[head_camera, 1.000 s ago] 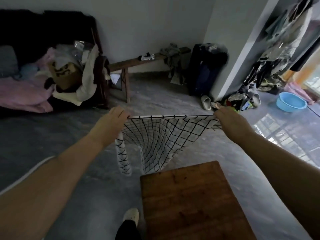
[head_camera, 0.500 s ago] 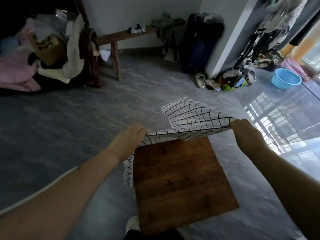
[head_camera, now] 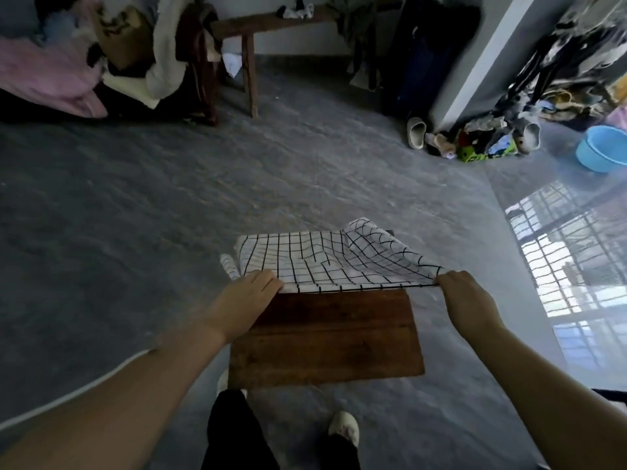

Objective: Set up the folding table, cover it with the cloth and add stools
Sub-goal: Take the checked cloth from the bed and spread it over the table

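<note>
A small brown wooden folding table (head_camera: 325, 337) stands on the grey floor just in front of my feet. A white cloth with a black grid (head_camera: 325, 259) lies billowed over the table's far half, its near edge stretched straight between my hands. My left hand (head_camera: 247, 296) grips the cloth's near left corner. My right hand (head_camera: 464, 296) pinches the near right corner past the table's right edge. The near half of the tabletop is bare. No stool is near the table.
A long wooden bench (head_camera: 268, 25) stands against the far wall. A cluttered dark sofa (head_camera: 101, 62) fills the far left. Slippers and shoes (head_camera: 468, 140) lie by the pillar, a blue basin (head_camera: 604, 147) at far right. Open floor surrounds the table.
Both hands have come down and toward me with the cloth. It hung in the air beyond the table before; now its far part rests over the table's far half.
</note>
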Motion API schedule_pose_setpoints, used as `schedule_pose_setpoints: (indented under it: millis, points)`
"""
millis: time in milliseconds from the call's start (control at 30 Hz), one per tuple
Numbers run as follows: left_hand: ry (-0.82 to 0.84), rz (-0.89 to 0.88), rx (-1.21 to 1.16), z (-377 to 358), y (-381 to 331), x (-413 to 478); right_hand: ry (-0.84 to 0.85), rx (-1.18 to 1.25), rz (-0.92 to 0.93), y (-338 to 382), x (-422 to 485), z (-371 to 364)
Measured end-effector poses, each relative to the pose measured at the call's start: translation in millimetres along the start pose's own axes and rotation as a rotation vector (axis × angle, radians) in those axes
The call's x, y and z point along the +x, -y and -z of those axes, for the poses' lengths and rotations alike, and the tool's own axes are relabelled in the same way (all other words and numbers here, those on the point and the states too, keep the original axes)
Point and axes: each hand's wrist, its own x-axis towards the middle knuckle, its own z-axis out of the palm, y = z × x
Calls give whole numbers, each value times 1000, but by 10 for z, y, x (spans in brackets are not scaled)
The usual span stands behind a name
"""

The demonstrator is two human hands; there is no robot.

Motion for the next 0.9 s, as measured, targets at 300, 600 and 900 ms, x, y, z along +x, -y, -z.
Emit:
schedule_pose_setpoints:
  millis: [300, 600, 900]
  points:
    - [114, 192, -58, -676, -732, -473, 200, -25, -21, -361, -438, -650]
    - [252, 272, -119, -1346, -761, -890, 341, -32, -44, -196, -745, -1389]
    - [387, 273, -216, -2065, -819, -1191, 479, -144, -129, -160, -990, -2107]
